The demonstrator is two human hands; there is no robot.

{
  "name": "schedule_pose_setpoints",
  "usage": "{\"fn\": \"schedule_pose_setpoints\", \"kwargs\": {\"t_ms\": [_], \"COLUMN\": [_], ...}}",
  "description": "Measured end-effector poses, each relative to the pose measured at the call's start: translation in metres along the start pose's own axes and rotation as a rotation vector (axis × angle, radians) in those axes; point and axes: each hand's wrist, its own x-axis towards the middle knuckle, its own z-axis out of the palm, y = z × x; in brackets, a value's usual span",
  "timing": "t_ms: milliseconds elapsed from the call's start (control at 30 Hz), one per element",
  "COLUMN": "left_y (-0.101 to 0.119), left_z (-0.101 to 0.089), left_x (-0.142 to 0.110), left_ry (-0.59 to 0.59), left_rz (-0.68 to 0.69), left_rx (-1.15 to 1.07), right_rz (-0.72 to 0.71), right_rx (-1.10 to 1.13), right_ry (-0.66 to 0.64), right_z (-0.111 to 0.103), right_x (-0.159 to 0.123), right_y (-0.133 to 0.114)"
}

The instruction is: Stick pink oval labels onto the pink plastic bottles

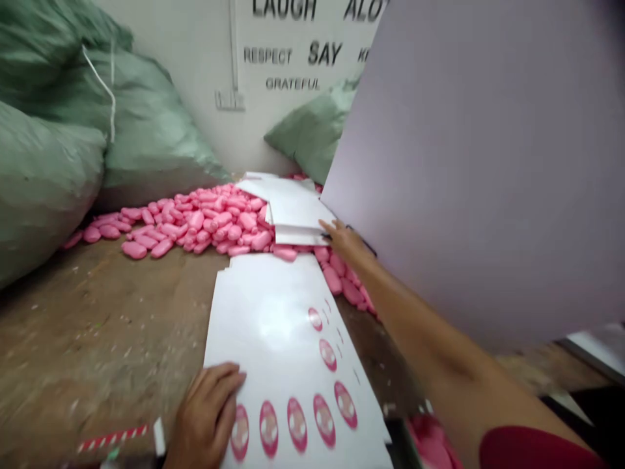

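Steadying this printed stack (pixel 254 352) well, as I judge it from my remote seat, calls for light, flat pressure from the left hand (pixel 208 413), since the far and near-right corners show sheets out of line. Taking the stack as the centre of my clock, that hand lies at about eight o'clock, over the left edge, its fingers lightly curled and pressed together; I can't tell whether the thumb pinches the edge. The right hand (pixel 344 241) is at one o'clock, fingers somewhat spread, fingertips at the right end of the loose white sheets (pixel 303 208); whether it grips them is too blurred for me to say. I'd handle those sheets from the edge, level, so they don't drag through the pink pieces (pixel 209 218) heaped at eleven, and I'd mind the large pale panel (pixel 469 163) rising at two, close beside that wrist.

The stack itself lies on the brown tabletop (pixel 122 326), long side running toward twelve. Its top sheet is glossy white with a bright glare in the middle. Pink-rimmed ovals with paler centres line its near end and climb the right side, with small dark marks outside the upper ones, too blurred for me to read.
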Motion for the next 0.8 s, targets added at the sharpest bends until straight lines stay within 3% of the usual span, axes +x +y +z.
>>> {"fn": "schedule_pose_setpoints", "kwargs": {"t_ms": [200,333,433,600,800], "left_y": [0.015,0.02,0.028,0.039,0.03], "left_z": [-0.013,-0.017,-0.02,-0.016,-0.007], "left_x": [0.017,0.021,0.02,0.017,0.032], "left_ry": [-0.062,-0.163,-0.244,-0.47,-0.518], "left_rz": [-0.07,0.008,0.068,0.163,0.183], "left_rx": [-0.075,0.009,0.041,0.049,0.049], "right_rz": [0.056,0.072,0.119,0.284,0.377], "right_rx": [0.252,0.554,0.709,0.785,0.793], "right_ry": [-0.04,-0.214,-0.241,-0.174,-0.182], "right_z": [-0.024,-0.05,-0.065,-0.069,-0.065], "right_x": [-0.085,-0.153,-0.193,-0.232,-0.247], "right_y": [-0.041,-0.064,-0.066,-0.054,-0.045]}}
